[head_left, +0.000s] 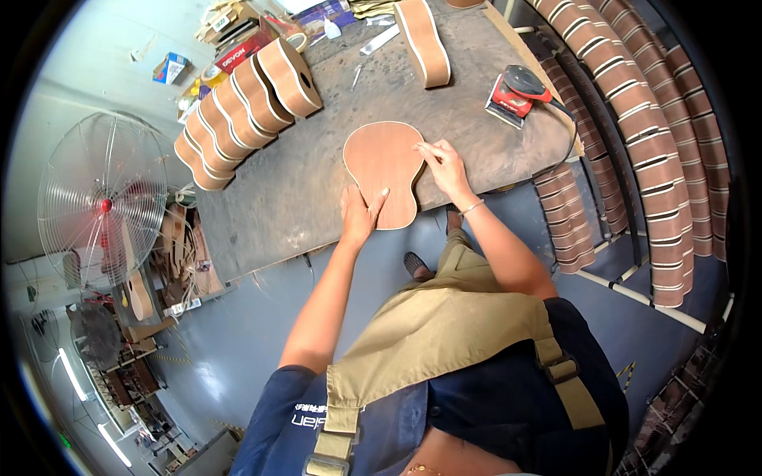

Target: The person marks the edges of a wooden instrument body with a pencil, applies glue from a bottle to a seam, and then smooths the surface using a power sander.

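A small wooden ukulele body (383, 159) with pale edge binding lies at the table's near edge, its flat brown face up. My left hand (361, 214) grips its narrower near end from the left, thumb on the face and fingers down the side. At the far right of the wide end is my right hand (446, 168), fingers pinched together at the bound edge. Whatever those fingertips hold, if anything, is too small to make out.
Several ukulele bodies (238, 119) stand in a row at the table's left, and another body (425, 44) is at the back. A red and black sander (512, 95) with a cable sits at right. Racks of bodies (635, 143) flank the table; a fan (105, 205) stands left.
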A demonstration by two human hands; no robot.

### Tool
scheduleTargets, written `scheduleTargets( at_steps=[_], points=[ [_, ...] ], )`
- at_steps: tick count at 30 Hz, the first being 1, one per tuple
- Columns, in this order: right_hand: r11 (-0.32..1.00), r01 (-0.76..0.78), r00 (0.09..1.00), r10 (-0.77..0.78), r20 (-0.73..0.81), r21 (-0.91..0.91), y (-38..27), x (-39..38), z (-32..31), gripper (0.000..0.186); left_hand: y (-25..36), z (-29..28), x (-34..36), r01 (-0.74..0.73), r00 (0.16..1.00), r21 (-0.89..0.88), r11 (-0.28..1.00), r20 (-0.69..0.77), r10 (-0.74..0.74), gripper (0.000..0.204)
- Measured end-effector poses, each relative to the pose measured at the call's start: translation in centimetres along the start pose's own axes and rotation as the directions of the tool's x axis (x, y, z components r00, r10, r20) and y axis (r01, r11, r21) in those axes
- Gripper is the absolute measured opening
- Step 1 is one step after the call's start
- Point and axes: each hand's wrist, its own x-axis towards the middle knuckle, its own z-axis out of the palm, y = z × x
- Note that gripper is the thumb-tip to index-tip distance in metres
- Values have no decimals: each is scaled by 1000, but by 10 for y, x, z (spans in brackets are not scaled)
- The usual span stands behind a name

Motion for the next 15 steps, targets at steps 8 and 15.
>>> scheduleTargets(
  at_steps=[8,15],
  points=[
    [993,1,996,-11,90,115,-16,-66,22,25,3,0,3,35,999,-18,999,9,-35,71],
    [998,-6,959,-10,282,58,-14,-89,-1,20,17,-4,-1,153,988,45,987,32,-154,74]
  ],
)
